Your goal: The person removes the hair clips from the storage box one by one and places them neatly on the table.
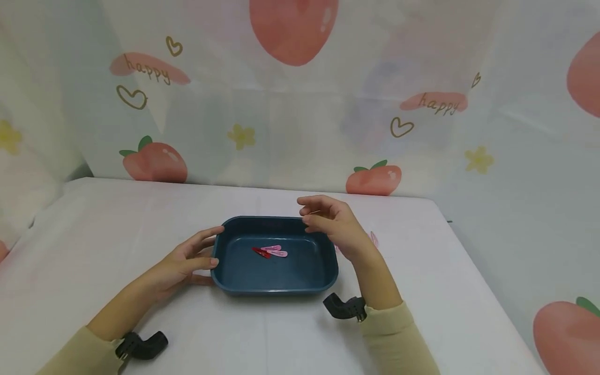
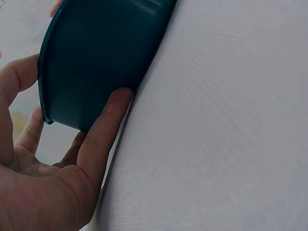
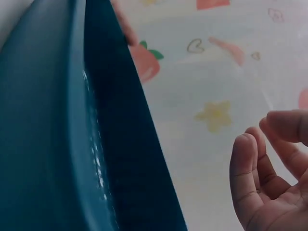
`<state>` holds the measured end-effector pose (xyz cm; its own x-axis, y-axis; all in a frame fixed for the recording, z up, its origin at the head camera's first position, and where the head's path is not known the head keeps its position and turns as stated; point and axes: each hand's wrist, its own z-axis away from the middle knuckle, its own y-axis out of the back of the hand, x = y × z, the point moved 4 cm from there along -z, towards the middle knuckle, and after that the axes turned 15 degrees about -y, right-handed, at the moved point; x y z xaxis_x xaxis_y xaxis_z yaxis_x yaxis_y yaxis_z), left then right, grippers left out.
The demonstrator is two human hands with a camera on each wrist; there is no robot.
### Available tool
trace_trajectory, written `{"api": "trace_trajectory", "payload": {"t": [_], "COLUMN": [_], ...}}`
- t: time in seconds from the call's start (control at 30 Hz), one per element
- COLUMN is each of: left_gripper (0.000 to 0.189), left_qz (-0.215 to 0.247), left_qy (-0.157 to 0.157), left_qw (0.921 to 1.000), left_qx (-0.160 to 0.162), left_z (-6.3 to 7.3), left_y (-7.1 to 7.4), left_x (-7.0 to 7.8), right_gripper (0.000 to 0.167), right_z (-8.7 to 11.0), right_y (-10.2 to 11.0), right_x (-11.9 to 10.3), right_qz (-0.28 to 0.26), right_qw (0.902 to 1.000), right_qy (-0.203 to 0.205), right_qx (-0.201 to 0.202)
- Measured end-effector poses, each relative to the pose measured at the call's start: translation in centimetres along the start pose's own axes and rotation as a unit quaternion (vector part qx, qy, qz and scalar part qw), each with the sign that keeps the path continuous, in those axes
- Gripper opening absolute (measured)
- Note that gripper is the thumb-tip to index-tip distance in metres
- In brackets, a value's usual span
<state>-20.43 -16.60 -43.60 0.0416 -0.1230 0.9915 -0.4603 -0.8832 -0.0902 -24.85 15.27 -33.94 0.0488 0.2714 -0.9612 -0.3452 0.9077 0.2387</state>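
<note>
Your left hand (image 1: 184,263) touches the outside of the blue tray (image 1: 281,275) at its left end, with the fingers spread. Your right hand (image 1: 344,227) is above the far right rim, fingers loosely bent. Inside lie a red clip (image 1: 260,252) and pink clips (image 1: 279,253).

Bin (image 1: 295,272) on the counter (image 1: 225,333). Three hair clips (image 1: 276,253) inside on its floor, bunched left of centre, touching or overlapping. Left hand (image 1: 187,259) at the bin's left end, fingers against the outer wall. Right hand (image 1: 336,224) by the far right corner, apart from it. Clip-like pieces (image 1: 374,239) right of bin, partly behind right hand. Curtain (image 1: 286,125) behind counter.
</note>
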Motion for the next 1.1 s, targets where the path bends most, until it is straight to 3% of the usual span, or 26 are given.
{"api": "trace_trajectory", "payload": {"t": [0.33, 0.63, 0.87, 1.1], "left_gripper": [0.07, 0.07, 0.069, 0.069], "left_qz": [-0.002, -0.001, -0.004, 0.0], "left_qy": [0.001, 0.009, 0.007, 0.01], "left_qw": [1.0, 0.9999, 0.9999, 0.9999], "left_qx": [0.002, 0.009, 0.007, 0.011], "left_z": [0.0, -0.1, 0.0, -0.1], "left_y": [0.0, 0.0, 0.1, 0.2], "left_x": [-0.1, -0.2, -0.2, -0.3], "right_gripper": [0.033, 0.034, 0.031, 0.029], "right_z": [-1.2, -2.1, -2.0, -1.6], "right_y": [-4.1, -5.2, -5.9, -6.5], "right_x": [2.7, 4.5, 4.8, 4.8], "right_qz": [0.01, 0.103, 0.225, 0.31], "right_qw": [0.9976, 0.9935, 0.9741, 0.9508], "right_qy": [-0.031, -0.025, -0.019, -0.004], "right_qx": [-0.062, -0.042, -0.006, 0.0]}}
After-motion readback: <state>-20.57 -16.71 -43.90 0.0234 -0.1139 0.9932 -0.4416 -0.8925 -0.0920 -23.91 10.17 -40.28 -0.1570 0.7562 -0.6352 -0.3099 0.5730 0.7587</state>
